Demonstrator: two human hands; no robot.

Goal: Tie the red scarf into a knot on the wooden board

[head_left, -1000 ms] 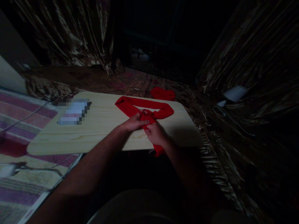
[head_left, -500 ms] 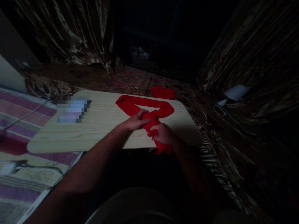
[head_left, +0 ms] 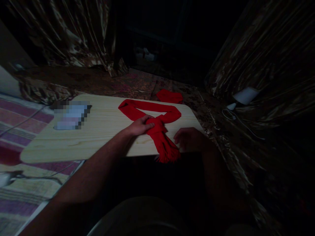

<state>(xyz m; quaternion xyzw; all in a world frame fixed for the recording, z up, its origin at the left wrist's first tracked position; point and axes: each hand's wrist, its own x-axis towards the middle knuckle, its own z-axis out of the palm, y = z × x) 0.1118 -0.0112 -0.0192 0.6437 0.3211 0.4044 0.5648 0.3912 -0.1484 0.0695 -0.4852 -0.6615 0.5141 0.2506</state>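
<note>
A red scarf [head_left: 152,106] lies on the light wooden table [head_left: 98,141], formed into a loop with a knot at its near side. Its fringed tail hangs over the front edge of the table. My left hand [head_left: 140,125] is closed on the left side of the knot, thumb on top and fingers partly hidden behind the cloth. To the right of the tail is my right hand [head_left: 188,139], holding nothing, its fingers loosely bent and apart from the scarf.
Beyond the far table edge lies another red cloth [head_left: 169,96]. A blurred-out phone-like object [head_left: 71,116] rests on the table's left. On the right, a small white lamp [head_left: 246,95] with a cable stands on the patterned cover. A striped cloth [head_left: 14,118] spreads at left.
My right hand has let go of the scarf's fringed end and moved right. The tail now hangs down from the knot. My left hand keeps its hold; the view has shifted slightly.
</note>
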